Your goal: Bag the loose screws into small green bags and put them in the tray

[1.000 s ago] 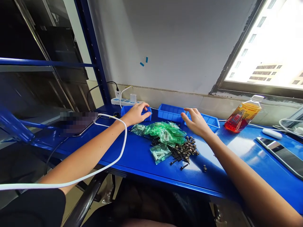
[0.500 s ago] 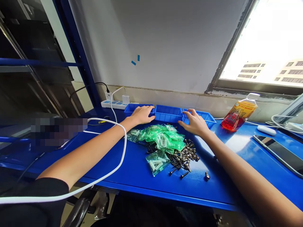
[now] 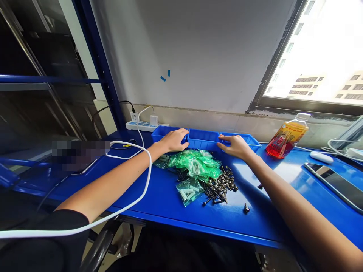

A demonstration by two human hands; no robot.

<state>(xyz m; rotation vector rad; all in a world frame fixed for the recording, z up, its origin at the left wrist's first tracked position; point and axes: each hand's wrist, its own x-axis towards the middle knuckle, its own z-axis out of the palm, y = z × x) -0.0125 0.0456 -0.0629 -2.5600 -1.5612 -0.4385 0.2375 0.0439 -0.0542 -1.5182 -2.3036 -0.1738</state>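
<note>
Three blue bins stand in a row along the wall: a left bin (image 3: 161, 131), a middle bin (image 3: 203, 139) and a right bin (image 3: 251, 141). My left hand (image 3: 175, 141) rests over the joint of the left and middle bins, thumb and fingers apart around their edges. At the joint of the middle and right bins, my right hand (image 3: 233, 146) touches the rims with its thumb apart from its fingers. In front of the bins lie green plastic packets (image 3: 198, 164), a clear packet of white plugs (image 3: 189, 192) and a heap of dark screws (image 3: 222, 185).
An orange-labelled bottle (image 3: 287, 136), a white case (image 3: 321, 157) and a phone (image 3: 337, 185) are at the right. A power strip (image 3: 141, 125) sits behind at the left. A white cable (image 3: 147, 181) loops across my left arm. One loose screw (image 3: 246, 208) lies near the front.
The view has shifted slightly, moving most things a little to the right. The fingers of my right hand have drawn closer together at the bin rims. My left hand stays at the same joint.
</note>
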